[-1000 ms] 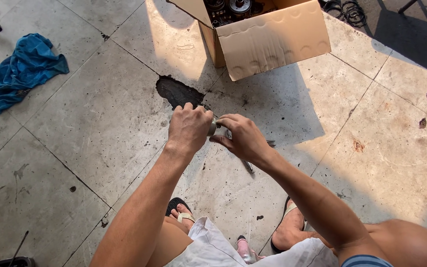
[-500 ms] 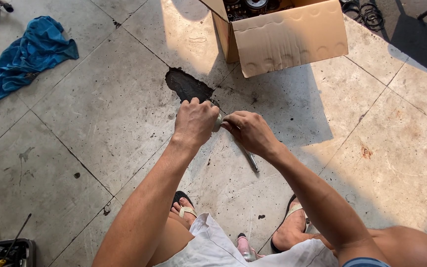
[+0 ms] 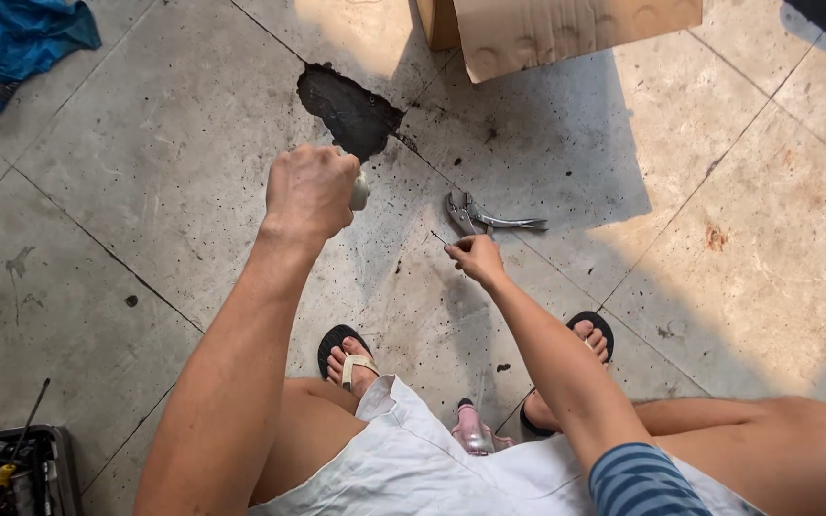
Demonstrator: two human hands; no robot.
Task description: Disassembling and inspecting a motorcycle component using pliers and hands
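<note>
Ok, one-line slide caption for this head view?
Left hand grips a small pale object; right hand pinches a thin pin beside locking pliers on tiles.

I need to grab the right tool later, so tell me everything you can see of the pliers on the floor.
The pliers look like locking pliers of bare grey metal. They lie flat on the stone-tile floor, jaws toward the left and slightly parted, two slim handles pointing right. They rest in shade near the dark patch, just above the right hand, whose fingertips are close but, as far as I can tell, not touching. Nothing else touches them.
</note>
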